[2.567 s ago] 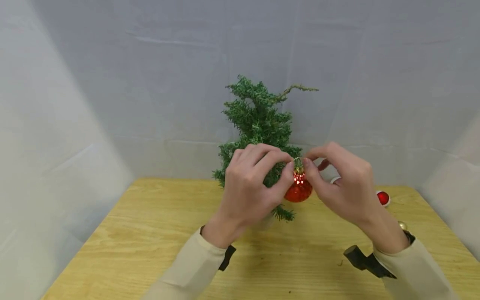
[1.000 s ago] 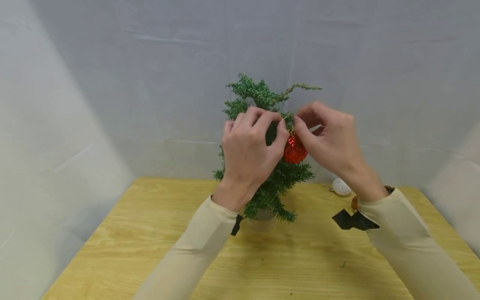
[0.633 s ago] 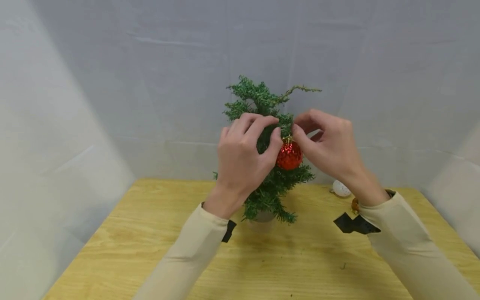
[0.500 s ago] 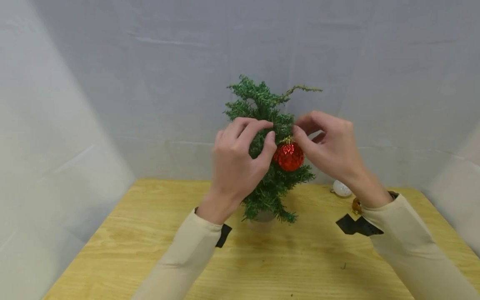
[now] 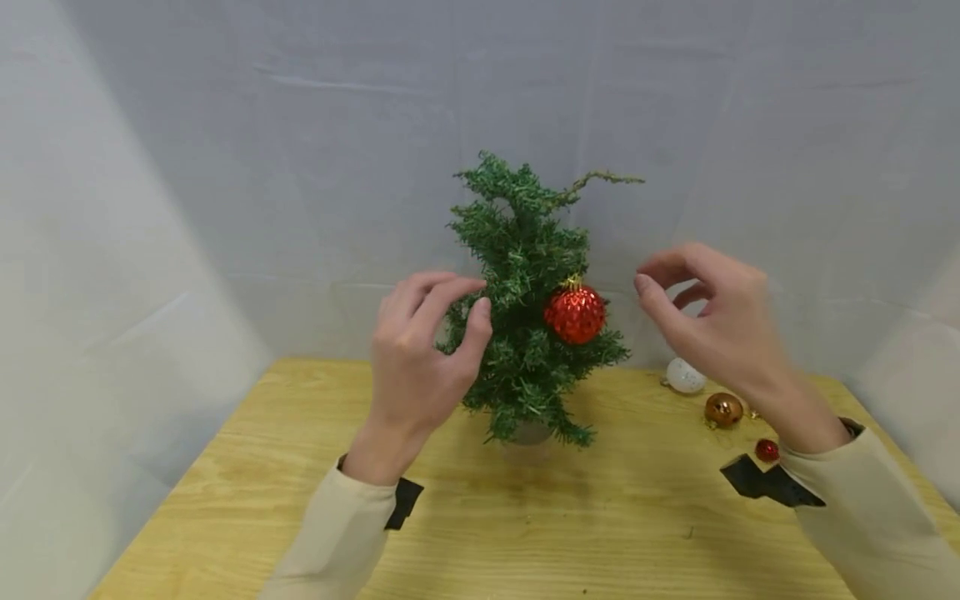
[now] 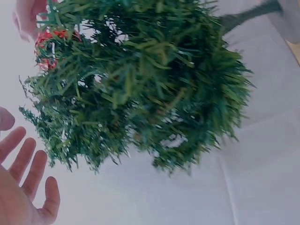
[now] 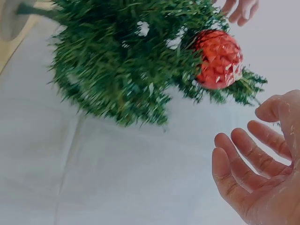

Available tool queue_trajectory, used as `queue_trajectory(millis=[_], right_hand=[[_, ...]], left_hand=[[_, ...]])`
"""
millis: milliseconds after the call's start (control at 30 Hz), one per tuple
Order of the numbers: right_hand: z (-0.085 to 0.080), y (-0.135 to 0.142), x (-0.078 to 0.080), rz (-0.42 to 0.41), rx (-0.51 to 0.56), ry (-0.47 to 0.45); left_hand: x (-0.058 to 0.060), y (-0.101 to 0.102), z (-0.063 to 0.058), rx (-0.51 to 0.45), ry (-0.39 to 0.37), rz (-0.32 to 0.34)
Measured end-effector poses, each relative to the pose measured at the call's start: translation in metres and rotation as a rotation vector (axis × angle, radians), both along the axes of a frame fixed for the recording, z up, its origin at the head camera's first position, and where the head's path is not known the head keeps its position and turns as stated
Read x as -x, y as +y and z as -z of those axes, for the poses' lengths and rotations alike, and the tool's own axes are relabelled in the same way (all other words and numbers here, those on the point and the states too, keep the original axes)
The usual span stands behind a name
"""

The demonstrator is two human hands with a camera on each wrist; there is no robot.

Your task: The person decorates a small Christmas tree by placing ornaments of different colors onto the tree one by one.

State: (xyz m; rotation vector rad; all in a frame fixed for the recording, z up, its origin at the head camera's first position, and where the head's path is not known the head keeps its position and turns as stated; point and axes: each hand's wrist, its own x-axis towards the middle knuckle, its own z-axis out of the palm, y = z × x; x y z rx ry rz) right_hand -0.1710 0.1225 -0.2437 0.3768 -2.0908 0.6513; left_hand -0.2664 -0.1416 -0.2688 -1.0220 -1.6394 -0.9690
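Note:
A shiny red bauble [image 5: 575, 314] with a gold cap hangs on the right side of a small green artificial Christmas tree [image 5: 517, 250]. In the right wrist view the bauble [image 7: 219, 59] sits against the branches, apart from both hands. My left hand [image 5: 423, 358] is to the left of the tree, fingers loosely bent and holding nothing. To the right of the bauble, with a gap between, my right hand [image 5: 712, 321] is raised with relaxed, bare fingers. The left wrist view shows the left hand's spread fingers [image 6: 35, 176] beside the tree.
On the wooden table [image 5: 300, 467], right of the tree, lie a white bauble [image 5: 686, 376], a brown-gold bauble [image 5: 723, 410] and a small red bauble [image 5: 767, 450]. A bare twig-like branch [image 5: 600, 177] sticks out at the tree's upper right. Pale sheeting [image 5: 360, 167] hangs behind.
Both hands first held the red bauble by its loop and raised it to the tree. They have let go and moved apart, left and right; the bauble now hangs on a branch.

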Motion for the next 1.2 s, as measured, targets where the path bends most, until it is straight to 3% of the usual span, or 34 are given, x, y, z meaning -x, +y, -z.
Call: queue_trajectory(millis=[300,500,933,1200], right_hand=[[0.022,0.032,-0.016,0.056,-0.033,0.051],[0.034,0.05,-0.027,0.115,-0.041,0.036],[0.076,0.086,-0.036,0.194,-0.073,-0.083],[0.109,0.111,-0.036,0.267,-0.17,-0.127]], left_hand=[[0.004,-0.013,0.014,0.083,-0.016,-0.054],[0.005,-0.018,0.022,0.13,-0.042,-0.072],[0.009,-0.019,0.033,0.193,-0.106,-0.063],[0.009,-0.018,0.035,0.191,-0.094,-0.053]])
